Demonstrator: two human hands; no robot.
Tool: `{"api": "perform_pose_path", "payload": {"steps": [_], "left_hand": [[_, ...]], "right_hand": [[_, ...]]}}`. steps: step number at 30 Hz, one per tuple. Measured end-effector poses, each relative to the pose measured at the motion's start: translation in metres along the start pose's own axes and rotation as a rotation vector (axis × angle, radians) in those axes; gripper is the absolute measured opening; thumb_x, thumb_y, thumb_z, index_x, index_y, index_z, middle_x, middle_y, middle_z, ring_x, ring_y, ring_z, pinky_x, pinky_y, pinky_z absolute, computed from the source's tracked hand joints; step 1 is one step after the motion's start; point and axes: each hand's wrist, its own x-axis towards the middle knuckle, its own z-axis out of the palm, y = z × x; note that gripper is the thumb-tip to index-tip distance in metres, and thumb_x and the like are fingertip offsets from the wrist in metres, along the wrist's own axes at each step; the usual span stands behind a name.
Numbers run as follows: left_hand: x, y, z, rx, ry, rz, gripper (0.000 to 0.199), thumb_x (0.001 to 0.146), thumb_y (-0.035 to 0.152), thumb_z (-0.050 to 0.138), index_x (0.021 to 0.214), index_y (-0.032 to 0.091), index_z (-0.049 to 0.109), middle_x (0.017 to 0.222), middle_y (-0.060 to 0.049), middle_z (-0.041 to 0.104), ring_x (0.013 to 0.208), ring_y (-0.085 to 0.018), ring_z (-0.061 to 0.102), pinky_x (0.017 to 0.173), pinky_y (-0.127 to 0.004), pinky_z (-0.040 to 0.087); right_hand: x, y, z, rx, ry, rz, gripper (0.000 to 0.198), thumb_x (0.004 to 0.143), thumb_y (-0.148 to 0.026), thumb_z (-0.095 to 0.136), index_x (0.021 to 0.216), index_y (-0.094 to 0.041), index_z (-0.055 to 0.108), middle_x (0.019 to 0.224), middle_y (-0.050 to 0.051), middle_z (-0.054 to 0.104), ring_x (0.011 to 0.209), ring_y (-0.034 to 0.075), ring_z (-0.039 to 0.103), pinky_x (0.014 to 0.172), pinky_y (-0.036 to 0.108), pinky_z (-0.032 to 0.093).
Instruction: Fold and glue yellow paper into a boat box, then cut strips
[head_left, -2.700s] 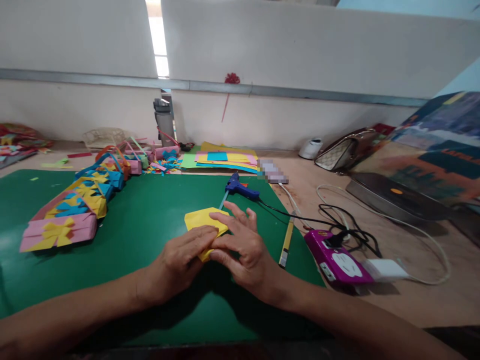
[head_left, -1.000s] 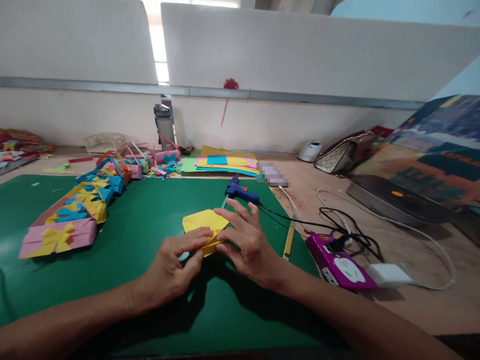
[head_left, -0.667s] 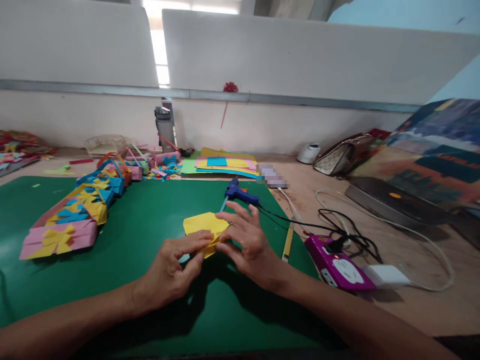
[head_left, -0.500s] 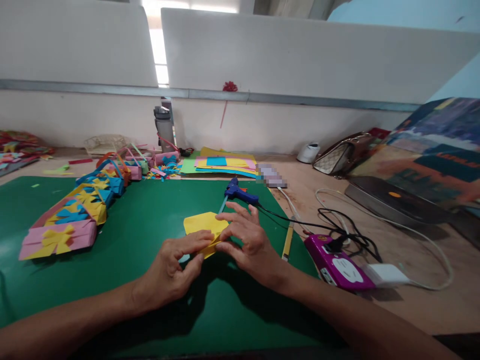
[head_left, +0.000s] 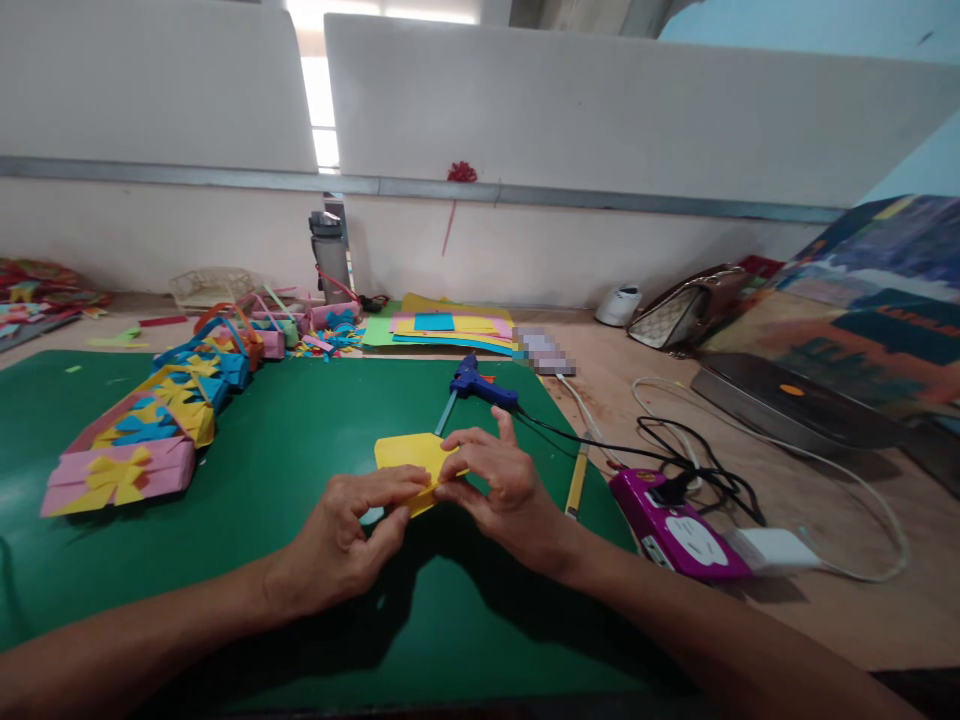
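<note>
- Against the picture taken about half a second earlier, the folded yellow paper piece (head_left: 409,460) is seen shifted slightly to the right on the green cutting mat (head_left: 285,440), and the fingers of the right hand (head_left: 499,490) are drawn in from a flatter spread to a curled pinch.
- From this change, a crease at the near edge of the paper is judged to be getting pressed or sharpened rather than a new fold opened.
- Left hand (head_left: 349,525): thumb and forefinger are closed together on the near edge of the yellow paper; the remaining fingers are curled under, resting on the mat.
- Right hand: thumb and forefinger are pinched on the right corner of the same paper, just beside the left fingertips; one finger is raised above the sheet, not touching it.
- The paper lies mid-mat, mostly flat, directly in front of the person.
- A blue hot-glue gun (head_left: 480,383) lies beyond the paper, near but apart from it.
- A row of pink, blue and yellow paper baskets (head_left: 142,425) is noted at the left of the mat, well apart from the hands.
- A purple power strip (head_left: 679,535) lies off the mat to the right.
</note>
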Motion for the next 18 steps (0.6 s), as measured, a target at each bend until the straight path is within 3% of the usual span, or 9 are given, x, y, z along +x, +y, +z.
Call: {"api": "perform_pose_path", "payload": {"steps": [3, 7, 14, 18], "left_hand": [[0.000, 0.000, 0.000, -0.004, 0.006, -0.003, 0.024, 0.080, 0.009, 0.050, 0.095, 0.017, 0.067, 0.098, -0.008, 0.072, 0.093, -0.020, 0.067, 0.084, -0.034, 0.055], [0.002, -0.001, -0.001, 0.032, -0.008, 0.003, 0.020, 0.081, 0.010, 0.051, 0.090, 0.017, 0.067, 0.098, -0.009, 0.072, 0.090, -0.018, 0.068, 0.081, -0.030, 0.055], [0.005, -0.007, -0.006, 0.496, -0.017, 0.253, 0.013, 0.085, 0.017, 0.054, 0.076, 0.017, 0.063, 0.078, -0.006, 0.066, 0.066, -0.014, 0.054, 0.062, -0.029, 0.046], [0.006, -0.010, -0.004, 0.573, -0.040, 0.291, 0.019, 0.088, 0.018, 0.050, 0.072, 0.017, 0.060, 0.071, -0.004, 0.062, 0.064, -0.014, 0.049, 0.059, -0.027, 0.041]], "right_hand": [[0.000, 0.002, 0.000, -0.045, -0.036, -0.104, 0.008, 0.086, -0.017, 0.054, 0.084, -0.020, 0.061, 0.074, 0.000, 0.067, 0.083, 0.015, 0.061, 0.103, 0.047, 0.013], [-0.001, 0.003, 0.001, -0.146, -0.058, -0.180, 0.018, 0.088, -0.014, 0.049, 0.074, -0.019, 0.060, 0.069, -0.001, 0.063, 0.078, 0.014, 0.058, 0.104, 0.046, 0.011], [-0.004, -0.001, 0.005, -0.271, -0.057, -0.218, 0.024, 0.089, -0.011, 0.041, 0.071, -0.018, 0.057, 0.070, 0.000, 0.059, 0.077, 0.014, 0.054, 0.104, 0.048, 0.010], [-0.004, -0.003, 0.008, -0.292, -0.064, -0.235, 0.025, 0.089, -0.011, 0.039, 0.073, -0.018, 0.057, 0.070, 0.000, 0.057, 0.076, 0.014, 0.052, 0.104, 0.048, 0.010]]}}
